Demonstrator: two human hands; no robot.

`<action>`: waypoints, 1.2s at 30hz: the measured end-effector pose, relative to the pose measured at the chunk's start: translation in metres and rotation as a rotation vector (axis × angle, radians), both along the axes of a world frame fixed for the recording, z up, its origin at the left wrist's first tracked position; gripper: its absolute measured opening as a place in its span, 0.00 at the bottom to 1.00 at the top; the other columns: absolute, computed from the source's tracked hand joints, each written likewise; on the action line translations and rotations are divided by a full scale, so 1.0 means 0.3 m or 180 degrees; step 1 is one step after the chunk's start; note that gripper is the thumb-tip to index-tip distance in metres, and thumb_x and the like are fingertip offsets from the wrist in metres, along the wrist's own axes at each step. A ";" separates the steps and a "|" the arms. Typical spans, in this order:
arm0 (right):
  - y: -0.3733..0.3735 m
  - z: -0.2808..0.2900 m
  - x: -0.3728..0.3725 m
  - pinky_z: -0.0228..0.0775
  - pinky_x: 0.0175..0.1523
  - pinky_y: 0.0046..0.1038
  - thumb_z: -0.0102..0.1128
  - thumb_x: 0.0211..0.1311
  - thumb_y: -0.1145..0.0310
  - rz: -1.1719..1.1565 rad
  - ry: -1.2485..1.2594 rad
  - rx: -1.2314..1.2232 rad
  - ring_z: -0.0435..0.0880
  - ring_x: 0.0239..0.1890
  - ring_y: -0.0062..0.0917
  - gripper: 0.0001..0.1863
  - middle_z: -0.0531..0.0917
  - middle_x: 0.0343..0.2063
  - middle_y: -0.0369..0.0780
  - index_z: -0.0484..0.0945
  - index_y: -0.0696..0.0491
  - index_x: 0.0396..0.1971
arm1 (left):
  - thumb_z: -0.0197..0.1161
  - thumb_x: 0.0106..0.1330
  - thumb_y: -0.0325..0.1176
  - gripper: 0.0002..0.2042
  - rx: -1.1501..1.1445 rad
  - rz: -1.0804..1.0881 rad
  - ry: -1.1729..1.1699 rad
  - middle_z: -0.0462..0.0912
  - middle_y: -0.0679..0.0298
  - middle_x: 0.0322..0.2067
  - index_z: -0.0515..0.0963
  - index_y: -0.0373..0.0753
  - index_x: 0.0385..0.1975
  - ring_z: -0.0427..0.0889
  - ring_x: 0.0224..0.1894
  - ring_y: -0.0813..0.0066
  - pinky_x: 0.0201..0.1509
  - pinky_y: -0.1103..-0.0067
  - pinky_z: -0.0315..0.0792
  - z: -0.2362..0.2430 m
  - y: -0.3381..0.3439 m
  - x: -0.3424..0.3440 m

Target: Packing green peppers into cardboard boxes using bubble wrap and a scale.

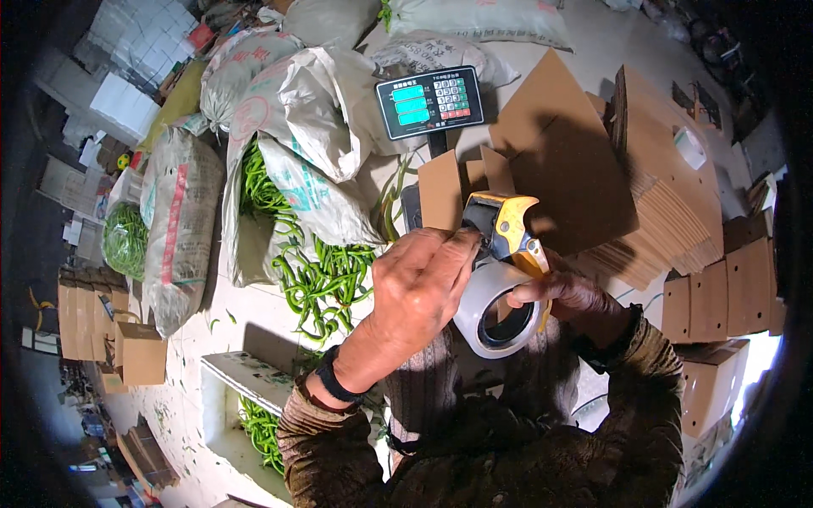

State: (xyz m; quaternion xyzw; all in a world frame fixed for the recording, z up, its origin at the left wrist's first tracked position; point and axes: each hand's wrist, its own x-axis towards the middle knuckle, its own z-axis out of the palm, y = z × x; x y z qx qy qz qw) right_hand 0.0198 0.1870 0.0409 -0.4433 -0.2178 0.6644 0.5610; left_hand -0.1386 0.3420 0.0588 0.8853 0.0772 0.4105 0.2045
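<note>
Tape dispenser, yellow with a dark head, is raised over the lap, with the wide pale tape roll mounted on its near side. The small carton stands just beyond it, below the scale display.

Left hand: fingers gathered in a tight pinch at the dispenser's head. Whether they grip the frame or a tape end cannot be told.

Right hand: curled around the far side, thumb laid on the roll's face near the core; the other fingers are largely hidden.

Handling estimate: moderate weight, most of it probably in the roll, so the unit should tip roll-side down if held only by the head. Frame likely stiff; roll firm, smooth outside, tacky on any free end. A cutting edge is likely at the head. Best hold: one hand on the yellow frame, thumb steadying the roll, fingertips clear of any teeth.
</note>
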 end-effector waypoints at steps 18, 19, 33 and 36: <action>-0.030 -0.064 0.105 0.66 0.60 0.33 0.76 0.42 0.68 -0.0300 -0.2977 0.0375 0.74 0.56 0.32 0.41 0.74 0.52 0.45 0.65 0.55 0.58 | 0.51 0.72 0.37 0.14 -0.4188 -0.0520 -0.0493 0.80 0.60 0.31 0.72 0.32 0.47 0.81 0.31 0.70 0.36 0.76 0.77 -0.045 0.044 -0.056; -0.027 -0.054 0.104 0.66 0.60 0.33 0.76 0.42 0.68 -0.0274 -0.2973 0.0382 0.74 0.56 0.32 0.41 0.74 0.52 0.45 0.65 0.55 0.58 | 0.51 0.72 0.41 0.18 -0.4876 -0.0371 -0.0609 0.80 0.59 0.32 0.71 0.32 0.49 0.81 0.33 0.69 0.37 0.75 0.77 -0.053 0.046 -0.064; 0.013 -0.066 0.022 0.76 0.49 0.36 0.76 0.38 0.71 -0.0508 -0.4528 0.0774 0.83 0.45 0.42 0.37 0.81 0.43 0.48 0.69 0.53 0.54 | 0.56 0.71 0.30 0.09 -0.2834 -0.0272 0.0529 0.79 0.67 0.25 0.78 0.29 0.37 0.76 0.27 0.84 0.32 0.85 0.71 -0.143 0.004 -0.029; 0.019 -0.071 0.024 0.77 0.48 0.36 0.75 0.38 0.71 -0.0516 -0.4627 0.0850 0.83 0.46 0.42 0.37 0.81 0.43 0.48 0.69 0.53 0.53 | 0.56 0.71 0.31 0.09 -0.2781 -0.0328 0.0434 0.80 0.67 0.27 0.77 0.30 0.37 0.76 0.29 0.86 0.34 0.85 0.71 -0.155 0.014 -0.026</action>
